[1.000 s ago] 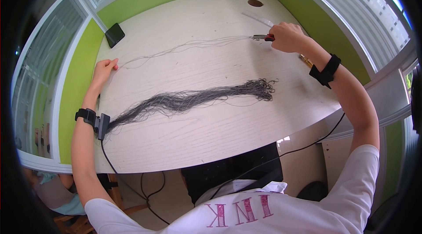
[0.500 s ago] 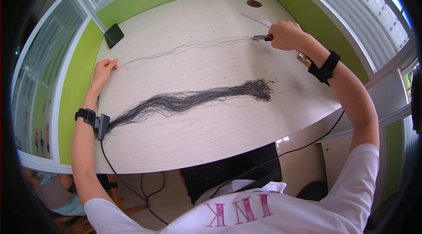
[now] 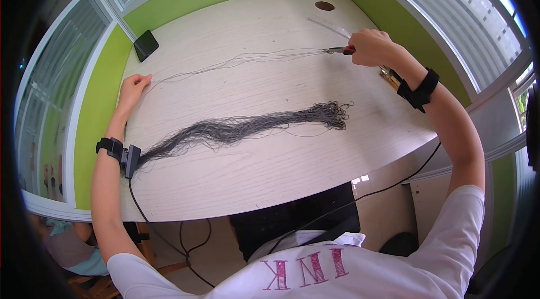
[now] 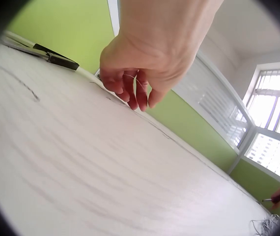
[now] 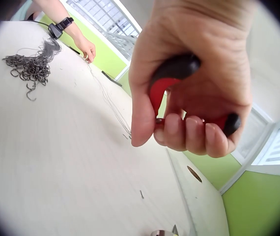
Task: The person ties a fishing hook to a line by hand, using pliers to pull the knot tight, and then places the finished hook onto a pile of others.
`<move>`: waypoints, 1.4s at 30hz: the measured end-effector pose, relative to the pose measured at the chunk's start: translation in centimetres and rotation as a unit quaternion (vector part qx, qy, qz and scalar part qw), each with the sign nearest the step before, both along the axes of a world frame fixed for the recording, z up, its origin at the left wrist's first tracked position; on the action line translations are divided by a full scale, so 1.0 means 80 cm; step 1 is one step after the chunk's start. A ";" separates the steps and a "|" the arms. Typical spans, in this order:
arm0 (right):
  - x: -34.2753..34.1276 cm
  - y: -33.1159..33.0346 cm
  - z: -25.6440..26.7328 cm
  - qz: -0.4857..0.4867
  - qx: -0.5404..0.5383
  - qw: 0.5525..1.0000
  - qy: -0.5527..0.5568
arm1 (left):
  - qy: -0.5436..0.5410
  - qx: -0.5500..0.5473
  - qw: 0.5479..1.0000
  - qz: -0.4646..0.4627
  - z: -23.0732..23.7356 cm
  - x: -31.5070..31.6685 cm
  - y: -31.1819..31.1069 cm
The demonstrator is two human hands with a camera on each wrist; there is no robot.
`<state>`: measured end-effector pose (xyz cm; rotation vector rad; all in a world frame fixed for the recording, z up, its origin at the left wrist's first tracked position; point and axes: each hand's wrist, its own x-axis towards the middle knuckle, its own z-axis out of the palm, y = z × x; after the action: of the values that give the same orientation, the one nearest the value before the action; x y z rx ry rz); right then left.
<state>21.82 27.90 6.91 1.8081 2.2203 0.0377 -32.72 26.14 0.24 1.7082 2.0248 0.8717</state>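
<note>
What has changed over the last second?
The right hand, holding the red-handled pliers, has shifted slightly to the right, away from the left hand. Nothing has visibly been taken hold of or let go. The left hand stays in place at the left end of the thin strands, and the dark bundle lies as it was.

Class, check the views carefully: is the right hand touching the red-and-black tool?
Touching. The right wrist view shows it: the right hand has its fingers curled round the handles of the red-and-black tool.
</note>
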 end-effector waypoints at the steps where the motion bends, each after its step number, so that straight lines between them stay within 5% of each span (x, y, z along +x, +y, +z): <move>1: 0.000 -0.005 0.002 -0.002 0.000 1.000 0.015 | 0.000 0.000 1.000 0.000 0.000 0.001 0.000; 5: 0.015 -0.018 -0.003 0.002 0.008 0.999 0.044 | 0.054 0.078 0.995 0.017 0.005 0.010 -0.007; 10: 0.022 -0.068 0.025 -0.044 -0.153 0.976 0.152 | 0.141 0.152 0.978 0.029 0.020 0.018 -0.019; 13: 0.039 -0.088 0.021 -0.028 -0.141 0.973 0.182 | 0.152 0.217 0.964 0.000 0.036 0.061 -0.051; 18: 0.049 -0.101 0.025 -0.049 -0.099 0.951 0.288 | 0.034 0.223 0.966 -0.124 0.076 0.170 -0.133; 24: 0.052 -0.111 -0.043 0.162 0.029 0.921 0.354 | 0.001 0.216 0.935 -0.283 0.095 0.253 -0.232; 27: 0.039 -0.117 -0.048 0.178 0.041 0.919 0.350 | -0.026 0.215 0.916 -0.337 0.089 0.271 -0.253; 42: 0.034 -0.104 -0.057 0.139 -0.003 0.916 0.377 | -0.180 0.135 0.904 -0.365 0.040 0.310 -0.251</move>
<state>24.52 19.62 2.32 1.6527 2.9603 -0.7288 -7.89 6.06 3.44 2.0364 0.9284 1.1010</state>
